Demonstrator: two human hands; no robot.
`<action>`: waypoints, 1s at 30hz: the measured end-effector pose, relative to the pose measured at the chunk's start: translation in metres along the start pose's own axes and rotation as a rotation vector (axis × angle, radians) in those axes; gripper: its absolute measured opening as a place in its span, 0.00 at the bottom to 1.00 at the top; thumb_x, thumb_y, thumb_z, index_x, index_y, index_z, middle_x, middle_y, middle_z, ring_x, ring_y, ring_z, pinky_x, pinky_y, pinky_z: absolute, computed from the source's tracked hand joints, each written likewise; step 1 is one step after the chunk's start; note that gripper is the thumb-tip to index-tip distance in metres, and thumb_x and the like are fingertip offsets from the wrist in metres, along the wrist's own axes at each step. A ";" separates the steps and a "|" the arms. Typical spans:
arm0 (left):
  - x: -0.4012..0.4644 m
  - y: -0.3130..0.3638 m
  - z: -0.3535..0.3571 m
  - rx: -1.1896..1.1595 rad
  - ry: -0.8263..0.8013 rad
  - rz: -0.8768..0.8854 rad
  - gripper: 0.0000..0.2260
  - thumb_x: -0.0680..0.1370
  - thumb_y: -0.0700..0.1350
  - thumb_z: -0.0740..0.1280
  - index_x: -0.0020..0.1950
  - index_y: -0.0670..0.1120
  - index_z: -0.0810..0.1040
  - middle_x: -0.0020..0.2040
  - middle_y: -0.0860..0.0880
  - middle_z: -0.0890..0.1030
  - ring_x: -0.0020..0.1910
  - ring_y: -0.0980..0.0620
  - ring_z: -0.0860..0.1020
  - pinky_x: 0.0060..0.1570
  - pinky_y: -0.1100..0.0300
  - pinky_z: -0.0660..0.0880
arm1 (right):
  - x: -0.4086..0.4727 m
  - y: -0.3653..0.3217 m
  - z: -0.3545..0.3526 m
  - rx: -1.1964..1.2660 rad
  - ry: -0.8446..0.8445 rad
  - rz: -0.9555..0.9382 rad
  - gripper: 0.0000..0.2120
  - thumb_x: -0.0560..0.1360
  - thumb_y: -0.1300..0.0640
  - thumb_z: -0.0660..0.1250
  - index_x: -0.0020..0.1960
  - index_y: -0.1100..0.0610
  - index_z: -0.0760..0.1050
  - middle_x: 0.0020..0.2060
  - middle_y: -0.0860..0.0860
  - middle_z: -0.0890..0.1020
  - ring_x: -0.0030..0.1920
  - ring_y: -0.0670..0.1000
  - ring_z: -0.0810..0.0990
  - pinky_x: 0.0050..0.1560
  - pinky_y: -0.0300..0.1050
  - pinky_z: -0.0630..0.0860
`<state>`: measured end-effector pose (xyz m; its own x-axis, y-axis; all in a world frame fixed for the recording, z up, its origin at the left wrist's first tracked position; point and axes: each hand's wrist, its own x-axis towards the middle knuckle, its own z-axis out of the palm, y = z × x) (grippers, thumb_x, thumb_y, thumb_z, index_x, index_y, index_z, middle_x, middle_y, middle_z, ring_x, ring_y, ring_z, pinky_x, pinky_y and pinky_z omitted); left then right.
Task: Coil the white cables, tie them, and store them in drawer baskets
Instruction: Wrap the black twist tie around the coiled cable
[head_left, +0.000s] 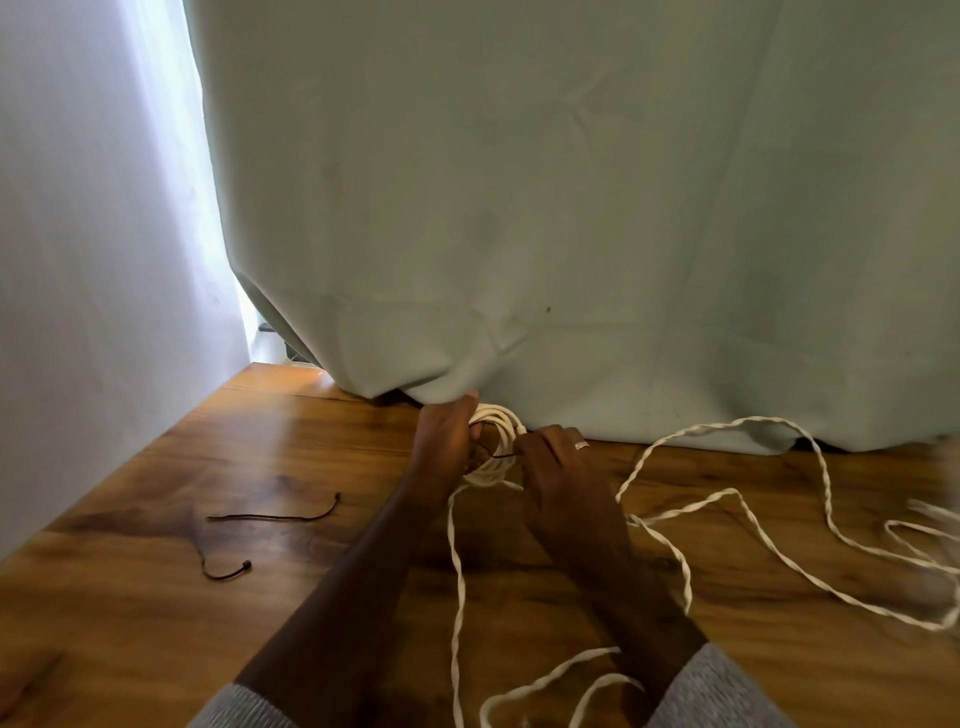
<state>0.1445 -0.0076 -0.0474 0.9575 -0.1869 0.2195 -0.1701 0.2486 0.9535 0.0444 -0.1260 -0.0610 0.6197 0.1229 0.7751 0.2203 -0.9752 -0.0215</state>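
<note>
We see our left hand (448, 435) curled around a small coil of white cable (493, 447), its grip closed on the loops at the far edge of the wooden surface (156, 613), beside a pale green curtain (571, 208). Our right hand (558, 467) pinches a thin black tie (500, 456) against the coil. Loose twisted cable (727, 499) trails rightward. Two spare black ties (275, 515) lie to the left.

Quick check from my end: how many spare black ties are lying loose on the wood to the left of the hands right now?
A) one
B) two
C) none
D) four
B: two black ties lie apart on the wooden table, left of the left hand, which grips the white coil.
</note>
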 end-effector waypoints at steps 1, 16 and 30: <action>-0.004 0.003 0.001 0.001 -0.018 0.037 0.18 0.83 0.43 0.61 0.35 0.36 0.74 0.28 0.40 0.70 0.24 0.50 0.69 0.28 0.61 0.66 | -0.001 -0.002 0.000 -0.017 0.020 -0.021 0.18 0.75 0.56 0.56 0.53 0.64 0.80 0.45 0.60 0.83 0.42 0.58 0.82 0.40 0.50 0.81; -0.029 0.024 0.008 -0.079 -0.087 0.182 0.21 0.84 0.43 0.59 0.35 0.32 0.73 0.29 0.37 0.74 0.29 0.45 0.73 0.29 0.58 0.68 | -0.001 -0.027 -0.020 -0.093 0.278 -0.182 0.07 0.79 0.58 0.62 0.56 0.60 0.71 0.44 0.58 0.83 0.43 0.54 0.82 0.43 0.46 0.81; -0.038 0.021 0.014 0.079 -0.379 -0.007 0.19 0.84 0.45 0.60 0.42 0.32 0.77 0.32 0.42 0.68 0.26 0.52 0.62 0.28 0.59 0.59 | 0.004 -0.014 -0.020 0.712 0.335 0.513 0.04 0.77 0.61 0.72 0.51 0.55 0.82 0.47 0.49 0.85 0.49 0.48 0.83 0.50 0.44 0.81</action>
<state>0.1008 -0.0086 -0.0331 0.8071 -0.5301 0.2600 -0.1957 0.1754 0.9649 0.0292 -0.1156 -0.0449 0.5439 -0.4581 0.7031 0.4584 -0.5396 -0.7062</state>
